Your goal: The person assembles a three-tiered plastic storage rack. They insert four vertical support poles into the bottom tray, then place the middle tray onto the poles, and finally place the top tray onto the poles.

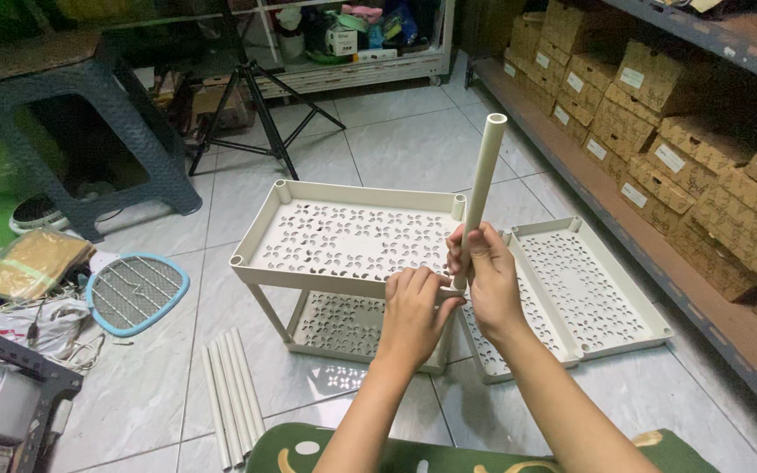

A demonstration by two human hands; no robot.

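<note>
Cream plastic tube (484,180) is clenched upright in the right hand (484,276), its foot at the near-right corner socket of the rack's top tray (352,236). Left hand (413,311) grips that corner; looks like mid-assembly, so next it needs a straight push down.

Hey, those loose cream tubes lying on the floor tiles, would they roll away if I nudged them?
Probably. The loose tubes are round and smooth and lie on glossy floor tiles, so a sideways nudge would likely roll them. They look stiff: the matching tube in the right hand stays straight. They are likely light, being hollow at the end.
</note>
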